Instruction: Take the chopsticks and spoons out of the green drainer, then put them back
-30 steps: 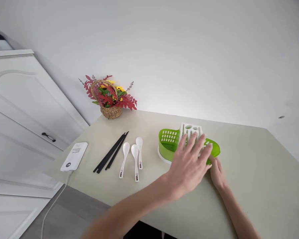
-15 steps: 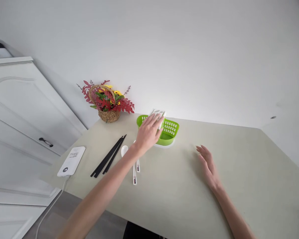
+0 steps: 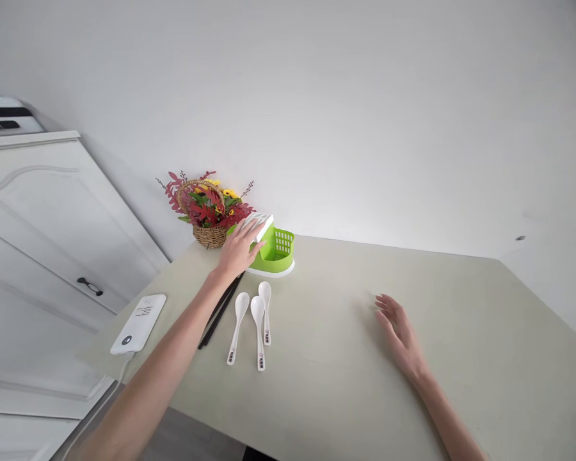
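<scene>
My left hand point(image 3: 240, 245) rests on the near left side of a green cutlery holder point(image 3: 279, 248) with a white slotted top and white base, gripping it at the back of the table beside the flower basket point(image 3: 210, 211). Three white spoons point(image 3: 255, 316) lie side by side just in front of the holder. Black chopsticks point(image 3: 219, 308) lie left of the spoons, partly hidden under my left forearm. My right hand point(image 3: 398, 331) lies flat and open on the beige table point(image 3: 480, 358), well to the right of the holder, touching nothing else.
A white power bank point(image 3: 139, 315) with a cable hanging off the edge sits at the table's left corner. White cabinet doors point(image 3: 43, 256) stand to the left. A white wall runs behind the table.
My left hand has slid the green holder from the table's middle back and left to the flower basket. My right hand let go of it and now lies flat on the table.
</scene>
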Available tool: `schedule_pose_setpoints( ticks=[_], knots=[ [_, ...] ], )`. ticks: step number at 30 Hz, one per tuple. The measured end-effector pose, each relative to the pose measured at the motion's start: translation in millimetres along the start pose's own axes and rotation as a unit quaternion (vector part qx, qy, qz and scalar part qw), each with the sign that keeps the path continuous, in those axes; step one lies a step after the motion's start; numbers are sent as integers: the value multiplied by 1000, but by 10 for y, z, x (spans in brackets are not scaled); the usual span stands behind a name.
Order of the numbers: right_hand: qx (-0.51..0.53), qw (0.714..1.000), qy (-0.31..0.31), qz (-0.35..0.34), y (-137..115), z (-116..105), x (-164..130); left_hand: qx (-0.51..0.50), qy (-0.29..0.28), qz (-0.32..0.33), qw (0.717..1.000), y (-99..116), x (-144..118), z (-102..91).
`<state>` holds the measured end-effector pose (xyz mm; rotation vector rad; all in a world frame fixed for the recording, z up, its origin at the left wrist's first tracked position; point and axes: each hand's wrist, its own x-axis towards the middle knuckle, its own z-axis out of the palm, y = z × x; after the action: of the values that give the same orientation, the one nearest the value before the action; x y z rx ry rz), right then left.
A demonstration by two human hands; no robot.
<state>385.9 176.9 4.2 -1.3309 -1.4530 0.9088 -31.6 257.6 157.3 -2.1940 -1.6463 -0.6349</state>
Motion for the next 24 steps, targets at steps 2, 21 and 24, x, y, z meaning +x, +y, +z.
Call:
schedule_pose_setpoints(
  ticks=[2,21,24],
  knots=[
    [-5,1000,0,5,24,-1,0,3,0,-6,1000,-22,-31,-13],
    [-45,999,-8,24,77,4,-2,-16,86,-55,995,337,-240,-245],
    [-47,999,-8,20,73,6,-2,-67,163,-73,982,679,-416,-331]
  ],
)
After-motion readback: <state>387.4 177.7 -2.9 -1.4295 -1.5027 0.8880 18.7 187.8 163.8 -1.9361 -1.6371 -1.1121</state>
